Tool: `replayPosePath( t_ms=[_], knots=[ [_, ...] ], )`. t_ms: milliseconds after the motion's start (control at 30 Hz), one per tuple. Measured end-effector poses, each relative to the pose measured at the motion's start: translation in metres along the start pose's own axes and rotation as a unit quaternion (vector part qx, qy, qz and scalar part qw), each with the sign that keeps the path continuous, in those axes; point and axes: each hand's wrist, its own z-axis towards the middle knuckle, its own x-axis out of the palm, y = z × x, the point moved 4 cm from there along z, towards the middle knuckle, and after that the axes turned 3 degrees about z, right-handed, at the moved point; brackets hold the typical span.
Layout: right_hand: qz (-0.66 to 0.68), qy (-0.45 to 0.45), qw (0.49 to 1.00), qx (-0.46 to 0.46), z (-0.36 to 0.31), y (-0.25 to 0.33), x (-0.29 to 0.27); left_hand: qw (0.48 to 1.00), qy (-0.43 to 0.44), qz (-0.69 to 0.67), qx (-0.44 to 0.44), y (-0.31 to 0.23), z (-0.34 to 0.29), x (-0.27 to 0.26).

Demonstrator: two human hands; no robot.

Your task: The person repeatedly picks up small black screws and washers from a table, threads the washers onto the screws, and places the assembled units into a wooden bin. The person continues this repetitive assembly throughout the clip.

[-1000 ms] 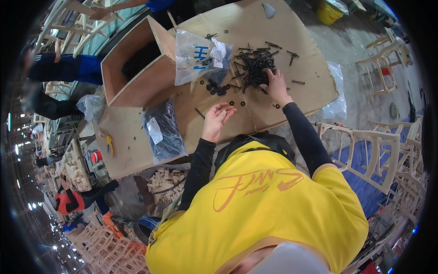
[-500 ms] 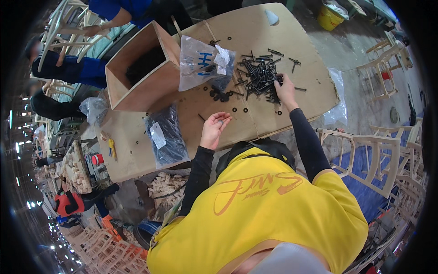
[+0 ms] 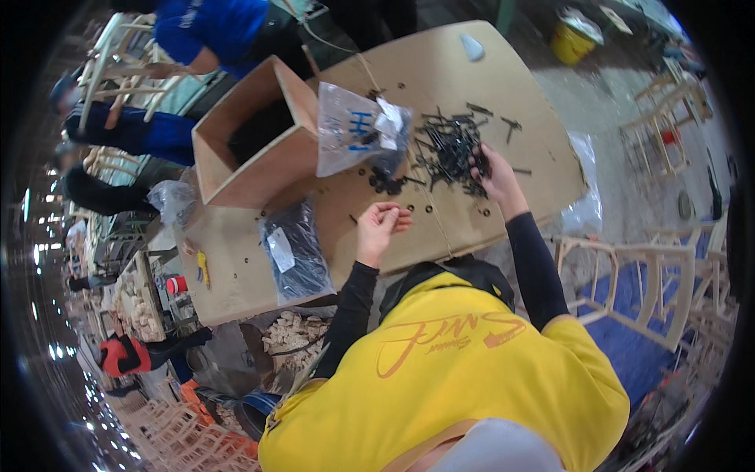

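A loose pile of black bolts (image 3: 450, 143) lies on the cardboard-covered table. At its near right edge my right hand (image 3: 497, 182) has its fingers closed on some bolts; how many is hidden. My left hand (image 3: 379, 230) hovers above the table's near edge with fingers curled together, and whatever they may hold cannot be made out. Just beyond the left hand is a small heap of black washers (image 3: 385, 182), with a few more scattered around. A clear plastic bag (image 3: 340, 141) with blue marking leans against an open wooden box (image 3: 263, 177) holding dark contents.
Another plastic bag of dark parts (image 3: 303, 256) lies at the table's near left, beside a yellow-handled tool (image 3: 203, 269). Wooden chair frames (image 3: 629, 283) stand to the right. A yellow bucket (image 3: 572, 43) is on the floor at far right. A person in blue (image 3: 216, 35) works beyond the box.
My left hand's fingers have drawn together from a looser, spread pose. My right hand stays at the pile, its fingers now closed on bolts. The whole view has shifted slightly.
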Motion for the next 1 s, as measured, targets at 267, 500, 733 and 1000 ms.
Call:
replayPosePath(
  t_ms=[267, 500, 733, 1000],
  knots=[
    [0.002, 0.033, 0.995, 0.091, -0.018, -0.026, 0.04, 0.996, 0.007, -0.04, 0.081, -0.006, 0.022, 0.022],
    [0.01, 0.044, 0.985, 0.164, -0.032, -0.051, 0.057, 0.996, 0.014, -0.06, 0.065, -0.003, 0.028, 0.025],
    [-0.08, 0.064, 0.972, 0.212, -0.062, -0.072, 0.089, 0.992, -0.014, -0.051, 0.11, -0.014, 0.021, 0.029],
    [0.047, 0.139, 0.955, 0.256, -0.076, -0.071, 0.107, 0.996, -0.028, -0.048, 0.066, -0.027, 0.021, 0.011]
  ],
)
